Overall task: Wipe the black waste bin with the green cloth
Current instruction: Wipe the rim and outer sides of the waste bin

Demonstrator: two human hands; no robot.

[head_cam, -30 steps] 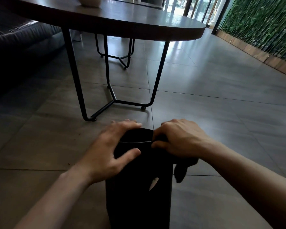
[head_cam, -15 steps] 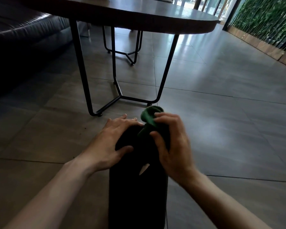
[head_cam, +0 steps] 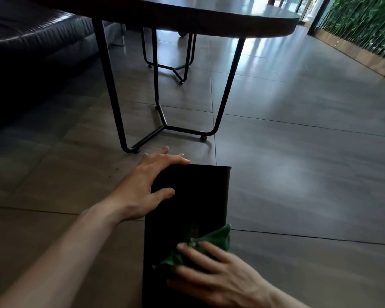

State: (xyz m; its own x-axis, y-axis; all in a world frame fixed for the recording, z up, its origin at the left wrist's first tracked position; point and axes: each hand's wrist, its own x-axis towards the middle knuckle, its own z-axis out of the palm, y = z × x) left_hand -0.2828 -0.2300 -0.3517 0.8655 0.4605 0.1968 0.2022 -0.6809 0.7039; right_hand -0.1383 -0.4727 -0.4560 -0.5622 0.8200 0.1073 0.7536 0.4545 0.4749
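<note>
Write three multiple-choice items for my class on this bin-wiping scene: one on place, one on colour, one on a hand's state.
1. Where does the tall black plastic waste bin stand?
A on the table
B on the tiled floor
C on the sofa

2. What colour is the crumpled cloth?
A green
B white
C red

3. What is the left hand doing?
A hanging idle
B holding the cloth
C holding the bin's top

Answers:
1 B, grey tiles surround it.
2 A, green shows under the right hand.
3 C, fingers over the rim, thumb on the side.

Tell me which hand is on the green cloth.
The right hand: its fingers press the cloth against the bin's side, low down. The left hand only holds the bin near its top.
</note>
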